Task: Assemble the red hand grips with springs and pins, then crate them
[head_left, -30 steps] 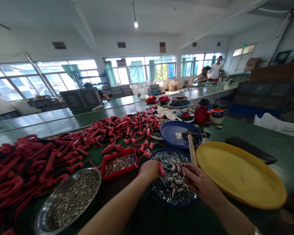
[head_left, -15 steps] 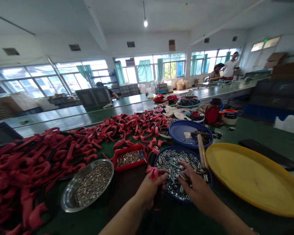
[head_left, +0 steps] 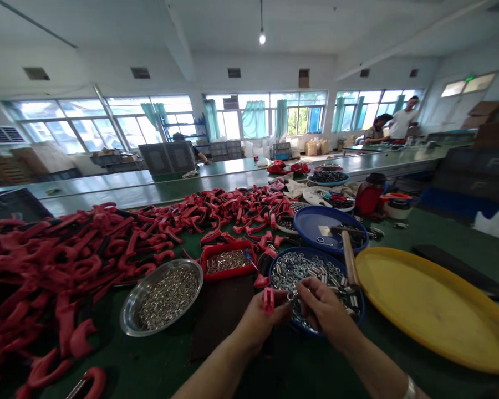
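Note:
My left hand (head_left: 260, 318) is closed around a red plastic handle piece (head_left: 268, 301), its slotted end pointing up; the rest is hidden in the palm. My right hand (head_left: 326, 313) pinches at a small shiny metal part (head_left: 291, 296), which looks ring-like or coiled, close to the left fingertips. Both hands hover over the near edge of a blue tray (head_left: 360, 318) filled with metal rings, nuts and small springs. A hammer (head_left: 349, 257) rests across this tray's rim and the blue plate (head_left: 307, 221) behind it.
A large heap of red and black hooked handles (head_left: 125, 238) covers the left side. Nearby are a steel bowl (head_left: 127, 318) of small metal pieces, a red tray (head_left: 205, 266) of pins and a yellow tray (head_left: 432, 310). Co-workers (head_left: 403, 122) are at the far tables.
My right hand has come up out of the metal parts and moved left to meet my left hand, fingers now pinched together. The view has shifted slightly.

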The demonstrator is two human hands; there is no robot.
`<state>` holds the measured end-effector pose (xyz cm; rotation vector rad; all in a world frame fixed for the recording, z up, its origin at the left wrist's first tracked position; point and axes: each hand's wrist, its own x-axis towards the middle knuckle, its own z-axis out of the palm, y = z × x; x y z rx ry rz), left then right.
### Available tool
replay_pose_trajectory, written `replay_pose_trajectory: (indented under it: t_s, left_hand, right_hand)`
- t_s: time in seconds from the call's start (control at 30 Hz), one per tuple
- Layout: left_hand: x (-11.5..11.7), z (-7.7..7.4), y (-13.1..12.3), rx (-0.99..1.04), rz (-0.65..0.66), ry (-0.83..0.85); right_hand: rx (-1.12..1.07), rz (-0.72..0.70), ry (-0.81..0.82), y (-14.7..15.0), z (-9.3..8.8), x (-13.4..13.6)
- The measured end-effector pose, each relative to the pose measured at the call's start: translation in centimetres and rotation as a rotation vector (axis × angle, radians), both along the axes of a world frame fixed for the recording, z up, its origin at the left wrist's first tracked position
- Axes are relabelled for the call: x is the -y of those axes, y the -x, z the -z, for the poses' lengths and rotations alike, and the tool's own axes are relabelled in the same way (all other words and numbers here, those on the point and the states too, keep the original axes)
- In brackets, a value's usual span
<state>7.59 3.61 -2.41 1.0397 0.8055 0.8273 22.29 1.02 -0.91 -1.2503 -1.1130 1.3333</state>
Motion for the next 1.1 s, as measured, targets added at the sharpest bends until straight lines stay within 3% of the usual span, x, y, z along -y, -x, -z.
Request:
replay_pose_trajectory:
  t_s: [0.2,0.43,0.7,0.83,1.0,1.1]
  left_hand:
    - [0.4,0.5,1.2,-0.024,0.029,0.040]
    - [0.8,0.5,1.4,0.008,-0.005,0.005]
    - [1.1,0.7,1.6,-0.003,-0.006,-0.022]
    - [1.5,0.8,1.6,-0.005,-0.017,-0.069]
    - [2.1,1.1,1.4,0.026,-0.050,-0.058]
    - [2.1,1.2,1.4,0.036,-0.069,-0.088]
  right_hand:
    - [-0.055,-0.117,0.045,0.6,0.9,0.1]
    - [-0.228,-0.153,0.098,0.5,1.8,0.3]
    - [-0.317,-0.082,0.133,1.0,1.7,0.9]
    - [-0.263,-0.113,0.101,1.1,1.4,1.2]
    - [-0.266,-0.069,0.181,1.0,1.9,1.1]
    - [-0.100,-0.061,0.137,1.0,1.7,1.2]
